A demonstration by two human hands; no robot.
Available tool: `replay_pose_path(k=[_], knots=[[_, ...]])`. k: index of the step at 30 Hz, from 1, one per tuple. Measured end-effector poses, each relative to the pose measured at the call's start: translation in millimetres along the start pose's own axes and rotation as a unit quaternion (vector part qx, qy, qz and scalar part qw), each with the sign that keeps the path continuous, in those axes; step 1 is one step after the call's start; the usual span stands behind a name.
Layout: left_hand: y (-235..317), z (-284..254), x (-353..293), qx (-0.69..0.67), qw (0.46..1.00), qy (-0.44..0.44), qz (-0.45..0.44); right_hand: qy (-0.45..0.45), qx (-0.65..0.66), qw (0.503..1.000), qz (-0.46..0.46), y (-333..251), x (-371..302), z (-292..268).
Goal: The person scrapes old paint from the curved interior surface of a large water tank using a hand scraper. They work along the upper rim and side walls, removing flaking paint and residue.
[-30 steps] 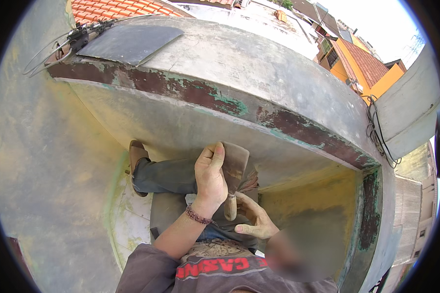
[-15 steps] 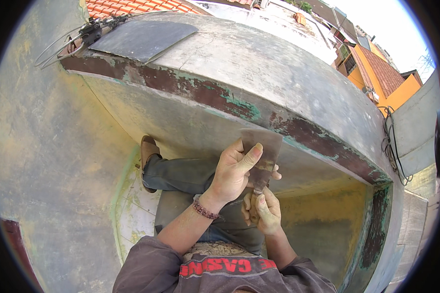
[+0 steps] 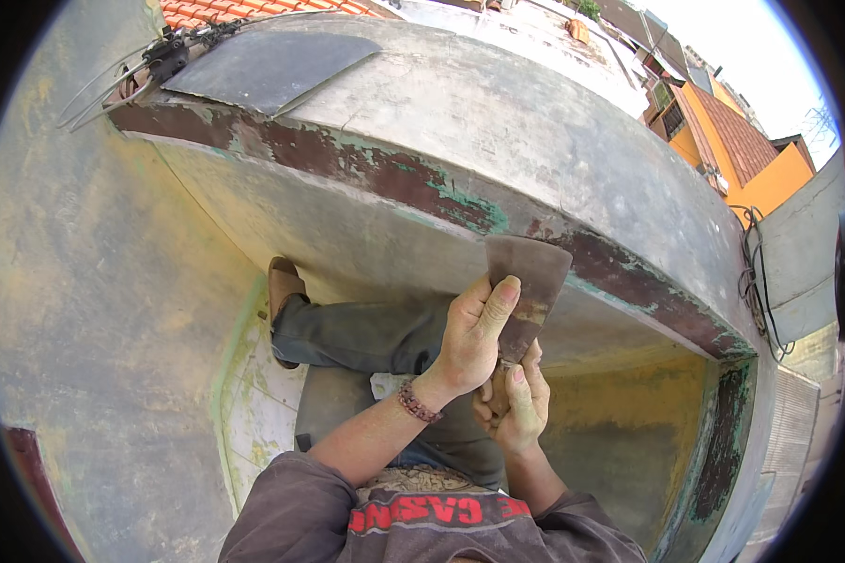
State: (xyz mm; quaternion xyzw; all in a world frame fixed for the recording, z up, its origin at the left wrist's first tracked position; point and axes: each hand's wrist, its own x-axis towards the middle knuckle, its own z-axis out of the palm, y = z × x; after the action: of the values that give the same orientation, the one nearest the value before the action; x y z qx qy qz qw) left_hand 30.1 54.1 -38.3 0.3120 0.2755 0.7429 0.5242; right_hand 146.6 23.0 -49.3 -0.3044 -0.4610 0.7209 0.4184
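A paint scraper with a broad, brownish metal blade is held up in front of my body. Its wide end points away from me, close to the wall's peeling edge. My left hand grips the blade along its left side, the thumb lying on the face and the fingers behind it. Below, my right hand is closed round the handle, which is mostly hidden by the fingers. Maroon and green paint flakes along the wall edge beyond the blade.
A curved grey parapet bounds the far side. On its left end lie a dark flat sheet and a black clamp with cables. Black cables hang at the right. My shoe rests by the wall on pale tiles.
Both hands and the scraper have shifted a little to the right. The blade has tilted further, its wide end leaning right and showing more of its face.
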Motion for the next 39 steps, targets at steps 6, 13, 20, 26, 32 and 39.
replay_pose_path(k=[6,13,20,26,32,39], knots=[[8,0,1,0.035,0.999,-0.008,0.004,-0.024,0.047,0.998,-0.021,10,0,2],[13,2,3,0.052,0.999,-0.017,0.002,0.019,0.019,0.999,-0.040,5,-4,12],[3,3,1,0.046,0.999,0.018,0.020,0.024,0.000,0.999,-0.041,2,-4,20],[12,5,-1,-0.026,0.999,-0.001,-0.020,-0.007,-0.024,0.999,-0.029,-7,1,11],[5,12,-4,-0.062,0.998,0.028,-0.017,-0.006,-0.039,0.999,0.014,-18,-8,-1],[5,11,-3,-0.048,0.998,0.029,0.000,0.015,-0.040,0.998,0.036,-21,-10,2]])
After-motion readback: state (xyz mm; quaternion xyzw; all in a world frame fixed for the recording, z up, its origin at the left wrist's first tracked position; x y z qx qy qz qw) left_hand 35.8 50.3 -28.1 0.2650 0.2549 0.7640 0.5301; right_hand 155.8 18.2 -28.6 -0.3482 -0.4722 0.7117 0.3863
